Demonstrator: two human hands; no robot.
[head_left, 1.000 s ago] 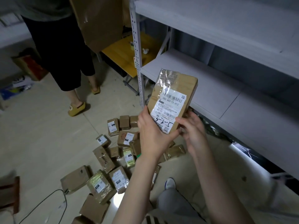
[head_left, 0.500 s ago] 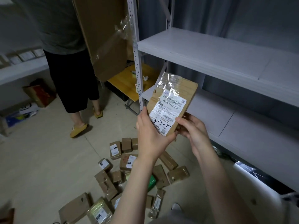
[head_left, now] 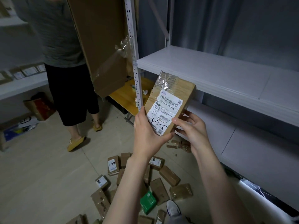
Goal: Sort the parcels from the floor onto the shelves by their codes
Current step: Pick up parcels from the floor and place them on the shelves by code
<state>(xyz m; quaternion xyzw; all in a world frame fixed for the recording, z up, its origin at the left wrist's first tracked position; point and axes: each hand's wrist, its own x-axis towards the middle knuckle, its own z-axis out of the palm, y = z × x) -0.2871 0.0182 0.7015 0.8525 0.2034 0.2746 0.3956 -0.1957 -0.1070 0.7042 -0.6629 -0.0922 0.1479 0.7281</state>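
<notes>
Hands: your left hand (head_left: 145, 135) and right hand (head_left: 193, 131) pinch the flat brown cardboard parcel (head_left: 171, 101), code 3-2-5, now risen level with the white shelf board (head_left: 218, 75), so shelving looks next.

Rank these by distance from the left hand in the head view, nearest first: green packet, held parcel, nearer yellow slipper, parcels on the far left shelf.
1. Held parcel: gripped by the left hand.
2. Green packet: on the floor below the hand.
3. Nearer yellow slipper: left, across the floor.
4. Parcels on the far left shelf: farthest, back left.
</notes>
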